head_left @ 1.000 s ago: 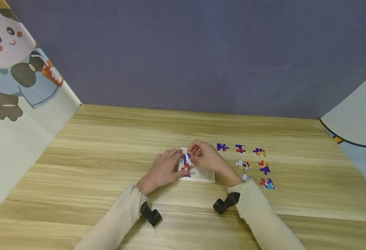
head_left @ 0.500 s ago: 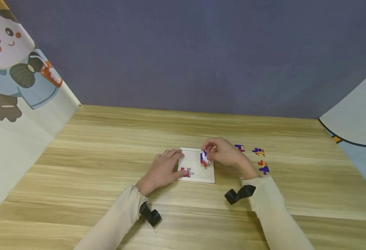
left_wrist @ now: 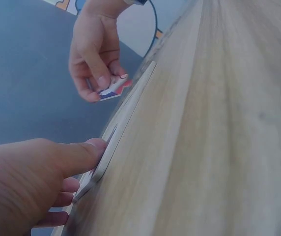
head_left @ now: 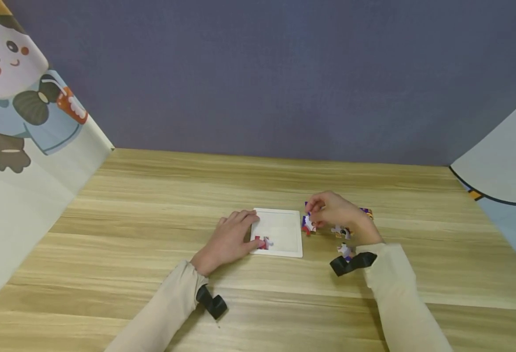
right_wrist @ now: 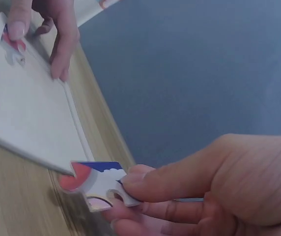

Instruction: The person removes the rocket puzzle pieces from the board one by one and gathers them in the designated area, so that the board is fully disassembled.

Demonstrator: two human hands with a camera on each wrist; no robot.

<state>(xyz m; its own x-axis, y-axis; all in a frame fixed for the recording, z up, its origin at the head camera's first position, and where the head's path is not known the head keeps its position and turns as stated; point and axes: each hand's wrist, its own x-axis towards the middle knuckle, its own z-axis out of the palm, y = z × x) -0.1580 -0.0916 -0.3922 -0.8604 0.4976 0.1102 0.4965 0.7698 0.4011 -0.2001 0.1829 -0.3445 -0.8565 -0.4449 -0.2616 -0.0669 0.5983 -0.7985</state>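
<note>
My left hand (head_left: 231, 239) rests at the left side of a white puzzle tray (head_left: 280, 254). Its thumb presses on a red and white jigsaw piece (head_left: 264, 243) in the tray's near left corner, and the fingers reach along the left edge. Just right of the tray, my right hand (head_left: 334, 213) pinches another jigsaw piece (right_wrist: 98, 182) between thumb and fingers, above the table. That piece is blue, white and red. Beneath and beside the right hand lie loose jigsaw pieces, partly hidden by the hand and forearm.
Among the loose pieces, a white and black one (head_left: 341, 231) and a white and purple one (head_left: 345, 251) show near the right wrist. A blue and yellow piece (head_left: 367, 212) peeks out behind the forearm. A dark blue wall (head_left: 280, 88) closes the wooden table's far side.
My right hand has lifted the blue, white and red piece from the tray's left side and carried it right, beyond the tray's right edge. The left hand has stayed in place.
</note>
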